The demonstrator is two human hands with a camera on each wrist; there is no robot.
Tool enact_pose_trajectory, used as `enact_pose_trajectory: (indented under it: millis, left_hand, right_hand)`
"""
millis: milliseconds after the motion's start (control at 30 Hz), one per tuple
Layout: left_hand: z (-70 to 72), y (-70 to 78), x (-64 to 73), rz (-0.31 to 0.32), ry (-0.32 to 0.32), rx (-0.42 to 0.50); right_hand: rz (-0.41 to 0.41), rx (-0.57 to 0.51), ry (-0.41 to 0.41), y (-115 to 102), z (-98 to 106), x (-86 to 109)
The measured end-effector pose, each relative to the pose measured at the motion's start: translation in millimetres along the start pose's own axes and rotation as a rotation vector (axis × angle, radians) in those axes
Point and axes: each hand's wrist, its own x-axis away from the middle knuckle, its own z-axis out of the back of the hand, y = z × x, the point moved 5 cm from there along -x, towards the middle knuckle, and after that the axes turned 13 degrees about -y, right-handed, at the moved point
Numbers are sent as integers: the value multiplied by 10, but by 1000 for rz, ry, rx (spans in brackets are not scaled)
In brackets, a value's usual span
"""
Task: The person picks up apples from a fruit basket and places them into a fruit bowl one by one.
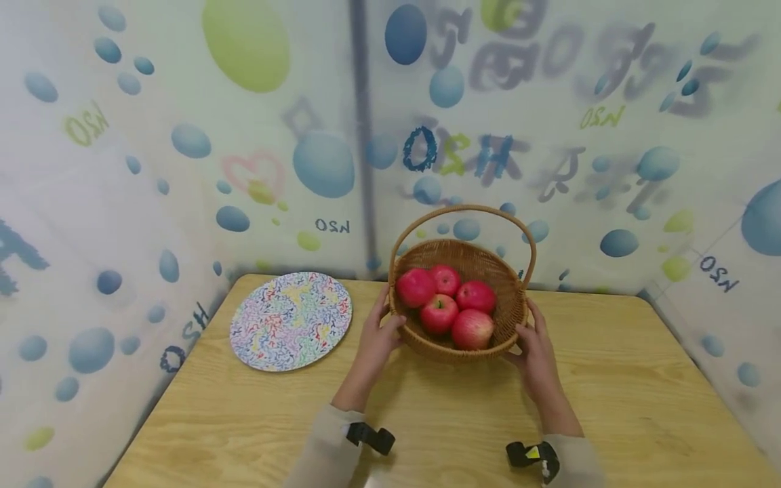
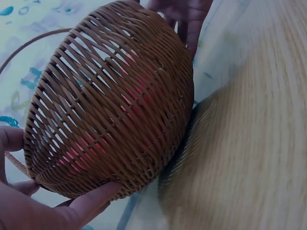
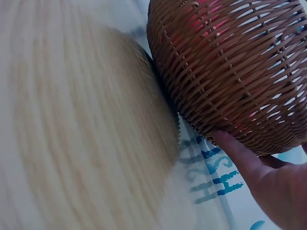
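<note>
A round wicker basket with a tall hoop handle holds several red apples. It tips toward me near the table's back edge. My left hand grips its left side, thumb toward the front. On the opposite side my right hand holds the basket, thumb low on the weave. In the left wrist view, the left thumb and fingers wrap the basket's side, and red shows through the wicker. The right wrist view has the right hand at the basket's lower wall.
A flat round plate with a multicoloured speckled pattern lies left of the basket on the wooden table. Pale walls printed with blue and green bubbles enclose the table's back and sides. Black camera straps sit on both wrists.
</note>
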Motion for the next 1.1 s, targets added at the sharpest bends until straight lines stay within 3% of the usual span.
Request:
enact_pose_trajectory:
  millis: [133, 233, 333, 467, 600, 700, 833, 1100]
  left_hand:
    - [-30, 37, 21, 19, -15, -79]
    - [9, 90, 32, 14, -18, -199]
    - [62, 210, 66, -29, 36, -400]
    - [66, 411, 123, -103, 166, -633]
    - [-31, 595, 151, -155, 184, -777]
    - [-117, 719, 129, -186, 139, -861]
    - [-203, 835, 23, -180, 48, -989]
    - [-385, 885, -291, -237, -184, -1273]
  right_hand:
    - [2, -14, -24, -7, 32, 24]
    - [4, -11, -33, -23, 28, 27]
    - [-2, -17, -37, -34, 20, 36]
    - [-9, -22, -42, -41, 19, 46]
    - [-21, -19, -34, -31, 29, 61]
    - [-28, -17, -25, -22, 31, 65]
    - [-26, -8, -25, -31, 20, 47]
    - [-35, -12, -17, -46, 1, 45]
